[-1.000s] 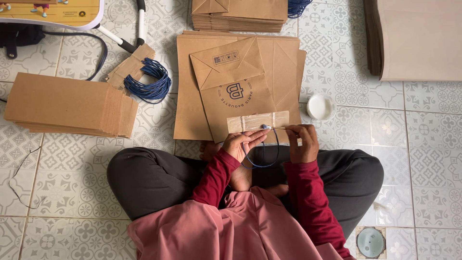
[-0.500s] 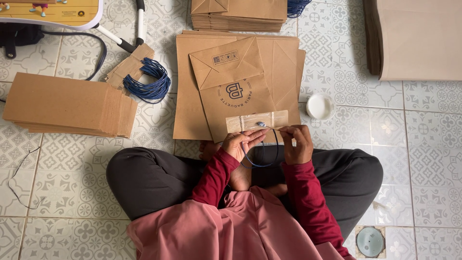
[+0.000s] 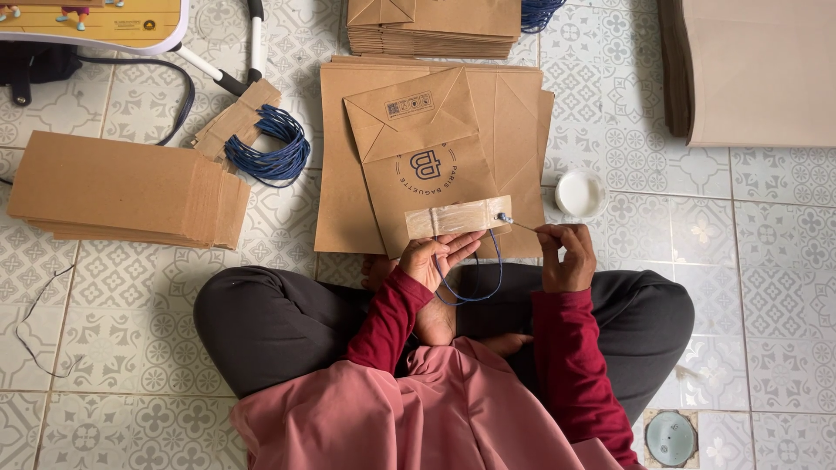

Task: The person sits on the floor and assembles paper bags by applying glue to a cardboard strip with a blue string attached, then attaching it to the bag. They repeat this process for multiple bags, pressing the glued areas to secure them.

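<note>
**Blue Cord Meets Paper Bag on a Tiled Floor**

While the person sits cross-legged, a flat stack of brown card (image 3: 122,187) lies at nine o'clock and a coil of blue cords (image 3: 266,152) at ten, both within reach. At the centre a paper bag (image 3: 427,165) lies flat on a pile of bags (image 3: 514,113), its reinforcing strip (image 3: 457,217) turned toward the lap, likely so the holes face the worker. The left hand (image 3: 435,257) curls loosely under the strip, fingers half open, steadying the edge with the blue cord (image 3: 475,283) looping below it. The right hand (image 3: 566,257) is closed, pinching a thin tool or the cord's end, pointing toward the strip's right end. A small white dish (image 3: 581,192) sits at two o'clock.
</note>
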